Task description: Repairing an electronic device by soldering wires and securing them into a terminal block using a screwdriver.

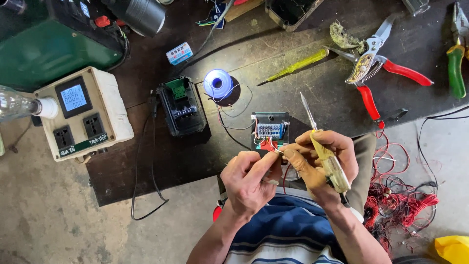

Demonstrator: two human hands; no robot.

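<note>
Head view looks straight down on two hands meeting low at centre. Right hand is closed around a yellow-handled screwdriver, whose long axis runs from the handle at 5 o'clock to the metal tip at 11 o'clock, pointing away from the body. Its thumb and forefinger also pinch toward the left hand, which is curled shut with fingertips nipping thin wires. Those wires lead up to a small circuit board lying just at 12 o'clock of the fingers, partly hidden by them. Both forearms rise from the bottom edge, wrists bent inward. At 11 o'clock sits a spool of solder wire, then a black battery case. At 9 o'clock stands a cream socket box. At 1 o'clock lie a second yellow screwdriver and red pruning shears. At 3 o'clock sprawls a tangle of red wire
</note>
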